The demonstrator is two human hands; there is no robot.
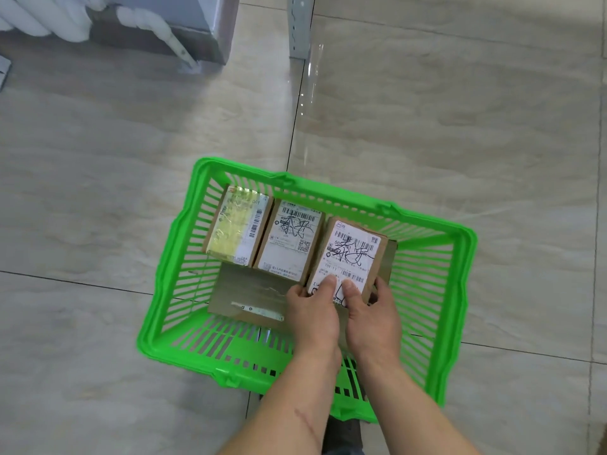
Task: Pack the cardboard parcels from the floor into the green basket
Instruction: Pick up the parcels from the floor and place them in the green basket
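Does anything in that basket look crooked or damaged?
Nothing looks damaged. The right parcel sits tilted and higher than the two beside it, but both hands hold its near end. The left parcel has shiny wrinkled tape over its label.

Both hands [345, 310] grip a labelled parcel [348, 257] (rightmost of three) inside green basket [460, 290].

Glossy beige floor tiles [460, 126] — grey cabinet corner [197, 27]

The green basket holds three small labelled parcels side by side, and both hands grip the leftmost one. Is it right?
Not quite. In the head view both hands grip the rightmost parcel, not the leftmost; the rest about the green basket stands.
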